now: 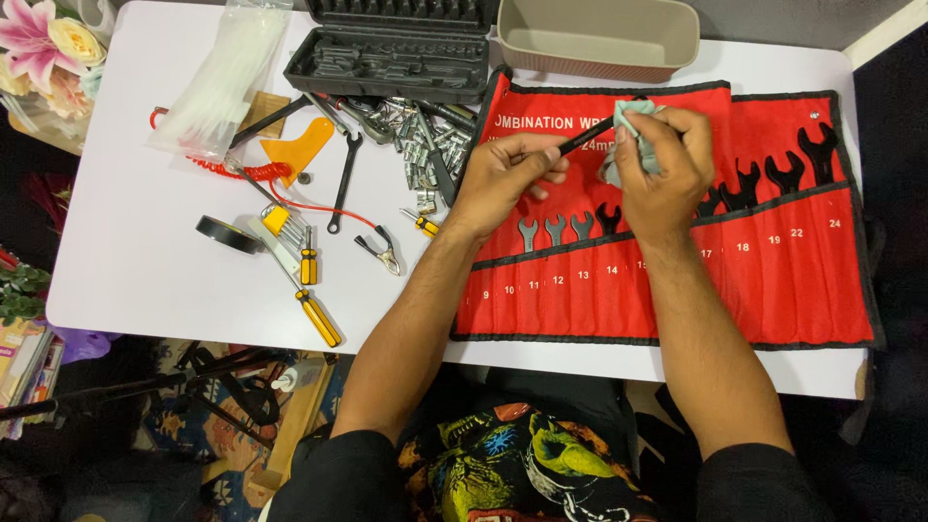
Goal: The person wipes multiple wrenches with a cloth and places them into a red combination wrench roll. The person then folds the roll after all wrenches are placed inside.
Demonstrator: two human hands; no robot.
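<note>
Left hand grips a black wrench; right hand pinches a cloth around its tip, frame centre. Best steady the handle, wiping along the shaft.

The person's two forearms are bare from the wrist up past the elbow. The left hand and the right hand wear no gloves, and no rings, watch or bands can be made out on them. Dark, near-black sleeves cover the upper arms, ending in loose folds close to the elbows. Between the arms the front of a black shirt shows, printed with a bright graphic in yellow-green, with patches of blue, orange-red and white. The cloth of the shirt lies creased and bunched at the lap.
</note>
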